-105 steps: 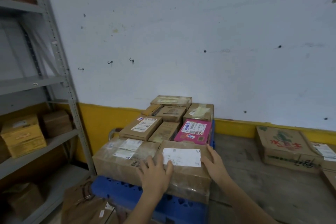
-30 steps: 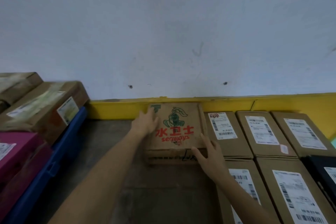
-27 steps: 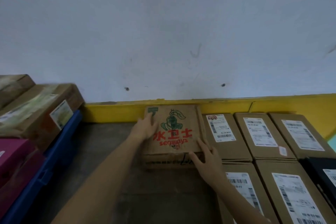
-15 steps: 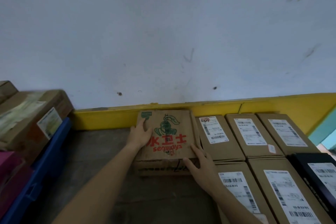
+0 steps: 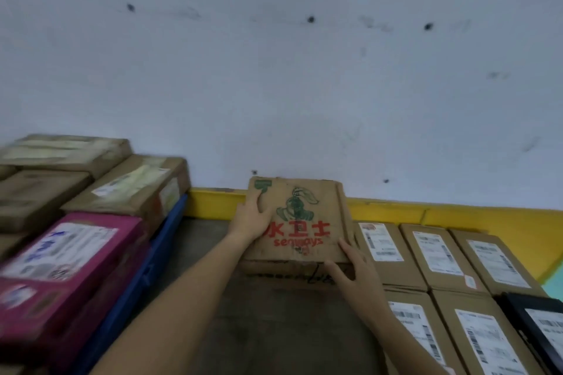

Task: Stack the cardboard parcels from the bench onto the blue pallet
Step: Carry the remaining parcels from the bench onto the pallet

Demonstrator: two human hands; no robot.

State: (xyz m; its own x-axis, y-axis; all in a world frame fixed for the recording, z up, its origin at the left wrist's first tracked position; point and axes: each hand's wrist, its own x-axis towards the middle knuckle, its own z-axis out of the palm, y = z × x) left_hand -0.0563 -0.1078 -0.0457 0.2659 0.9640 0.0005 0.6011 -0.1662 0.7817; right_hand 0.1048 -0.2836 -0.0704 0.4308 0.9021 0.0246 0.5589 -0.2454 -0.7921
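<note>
A worn cardboard parcel (image 5: pixel 300 219) with red characters and a green knight print is held between both hands, raised off the bench with its far edge up against the wall. My left hand (image 5: pixel 251 216) grips its left side, thumb on top. My right hand (image 5: pixel 350 268) grips its near right corner. The blue pallet (image 5: pixel 143 271) stands at the left, loaded with several parcels, among them a pink box (image 5: pixel 61 256) and a brown labelled box (image 5: pixel 134 186).
Several brown parcels with white labels (image 5: pixel 382 250) lie in rows on the bench at the right, and a black box (image 5: pixel 539 326) sits at the far right. Grey bench surface (image 5: pixel 274 323) shows between pallet and parcels. A white wall with a yellow band (image 5: pixel 396 207) runs behind.
Both hands have tightened on the printed parcel and lifted it off the bench, drawing it leftward. The view has swung left, bringing more of the pallet load into sight.
</note>
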